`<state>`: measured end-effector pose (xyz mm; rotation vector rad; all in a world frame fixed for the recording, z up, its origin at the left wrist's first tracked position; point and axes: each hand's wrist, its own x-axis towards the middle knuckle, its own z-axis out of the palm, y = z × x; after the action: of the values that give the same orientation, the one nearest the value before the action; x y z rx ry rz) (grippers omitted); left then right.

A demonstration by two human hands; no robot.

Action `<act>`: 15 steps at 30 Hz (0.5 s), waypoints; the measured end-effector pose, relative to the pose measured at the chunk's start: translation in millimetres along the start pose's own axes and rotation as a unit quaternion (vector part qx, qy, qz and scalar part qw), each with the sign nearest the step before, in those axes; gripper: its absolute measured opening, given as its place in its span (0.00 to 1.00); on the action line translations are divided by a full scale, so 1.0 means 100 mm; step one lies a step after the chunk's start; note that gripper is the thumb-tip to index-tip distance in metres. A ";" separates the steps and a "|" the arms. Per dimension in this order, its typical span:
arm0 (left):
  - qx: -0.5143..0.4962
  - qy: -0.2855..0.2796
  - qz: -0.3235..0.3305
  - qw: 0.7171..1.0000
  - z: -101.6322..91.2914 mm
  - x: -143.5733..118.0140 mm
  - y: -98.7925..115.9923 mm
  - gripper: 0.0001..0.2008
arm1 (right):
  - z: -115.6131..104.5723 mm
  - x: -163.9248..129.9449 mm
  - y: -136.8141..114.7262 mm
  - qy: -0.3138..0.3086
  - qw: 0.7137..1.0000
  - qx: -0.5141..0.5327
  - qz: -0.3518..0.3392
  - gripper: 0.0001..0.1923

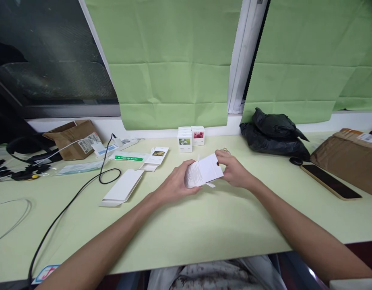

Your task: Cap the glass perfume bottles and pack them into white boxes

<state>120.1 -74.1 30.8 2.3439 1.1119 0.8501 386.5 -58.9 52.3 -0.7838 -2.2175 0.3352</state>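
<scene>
A small white carton (pixel 203 171) with fine print on one face is held above the table, tilted, with a narrow flap showing at its lower right. My left hand (pixel 180 180) is closed around its left end, the thumb on top. The fingers of my right hand (pixel 232 168) pinch the carton's right end. Behind it stand small white boxes (pixel 185 148) with a green picture and another white box (pixel 198 136) with a red picture. To the left lie a flattened white carton (pixel 122 187) and a white carton with a yellowish picture (pixel 156 157).
A black plastic bag (pixel 273 135), a phone (pixel 331 182) and a large brown package (pixel 350 159) occupy the right side. On the left are an opened brown box (pixel 74 139), a black cable (pixel 74 215) and plastic packets. Green blinds (pixel 174 64) hang behind the table (pixel 204 229).
</scene>
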 end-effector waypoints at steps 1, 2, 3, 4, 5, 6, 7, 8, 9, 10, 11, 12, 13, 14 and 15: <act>0.000 0.000 0.003 1.000 -0.01 0.00 0.00 0.41 | -0.04 0.00 0.00 -0.006 1.000 0.018 0.005 0.11; 0.002 -0.001 0.008 1.000 -0.02 0.01 0.00 0.41 | -0.07 0.00 0.01 -0.011 0.999 0.036 0.012 0.11; 0.006 -0.004 0.015 1.000 -0.03 0.01 -0.01 0.40 | -0.11 0.00 0.01 -0.012 0.998 0.055 0.020 0.11; 0.011 -0.008 0.021 1.000 -0.05 0.02 -0.02 0.39 | -0.14 0.00 0.02 -0.009 0.997 0.075 0.029 0.10; 0.017 -0.012 0.024 0.999 -0.08 0.02 -0.03 0.39 | -0.17 0.00 0.04 -0.001 0.995 0.093 0.039 0.10; 0.025 -0.015 0.025 0.999 -0.10 0.03 -0.06 0.39 | -0.20 -0.01 0.06 0.008 0.992 0.112 0.048 0.10; 0.034 -0.019 0.022 0.999 -0.14 0.04 -0.09 0.39 | -0.24 -0.01 0.08 0.016 0.990 0.129 0.057 0.10; 0.045 -0.021 0.019 0.999 -0.17 0.05 -0.13 0.39 | -0.27 -0.02 0.11 0.026 0.988 0.141 0.064 0.10; 0.058 -0.021 0.015 0.998 -0.20 0.06 -0.17 0.39 | -0.30 -0.02 0.14 0.036 0.986 0.146 0.071 0.11; 0.072 -0.020 0.012 0.997 -0.23 0.07 -0.23 0.39 | -0.33 -0.03 0.16 0.045 0.985 0.146 0.078 0.11; 0.087 -0.016 0.007 0.996 -0.25 0.08 -0.28 0.39 | -0.35 -0.03 0.19 0.052 0.985 0.142 0.084 0.12; 0.103 -0.012 -0.002 0.995 -0.27 0.09 -0.34 0.39 | -0.37 -0.04 0.21 0.054 0.985 0.136 0.089 0.12; 0.118 -0.008 -0.017 0.993 -0.28 0.11 -0.38 0.39 | -0.37 -0.04 0.23 0.050 0.986 0.131 0.093 0.11; 0.134 -0.001 -0.033 0.990 -0.29 0.11 -0.41 0.40 | -0.37 -0.05 0.25 0.041 0.986 0.126 0.096 0.11; 0.149 0.011 -0.046 0.988 -0.28 0.12 -0.43 0.40 | -0.35 -0.05 0.26 0.028 0.987 0.124 0.099 0.10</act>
<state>83.3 -36.2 30.4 2.4996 1.4295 0.7205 426.0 -42.2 62.0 -0.8646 -2.0002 0.6645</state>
